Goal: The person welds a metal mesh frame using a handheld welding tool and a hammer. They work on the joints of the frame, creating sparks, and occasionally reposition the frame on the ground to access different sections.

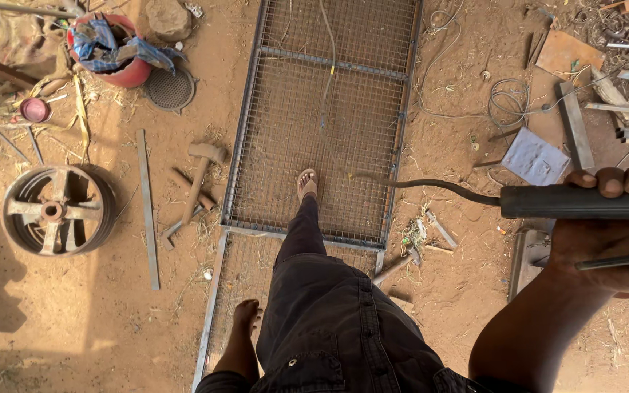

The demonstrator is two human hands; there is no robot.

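— Where is the camera sitting?

— It's riding on the person's head, looking almost straight down past the dark trousers (329, 320) to the sandy ground (111, 327).

— How near is it getting?

— It's standing-height above the wire mesh frame (329, 109), while the right hand (609, 233) at the right edge is looming large and close.

— Which way is it facing?

— Forward along the frame, which is running away toward the top edge. There's only this one view, so nothing is being shared.

A black welding handle (580, 201) is gripped by the right hand (609, 236) at right of frame, above a wire-mesh metal frame (329, 116) laid on sandy ground.
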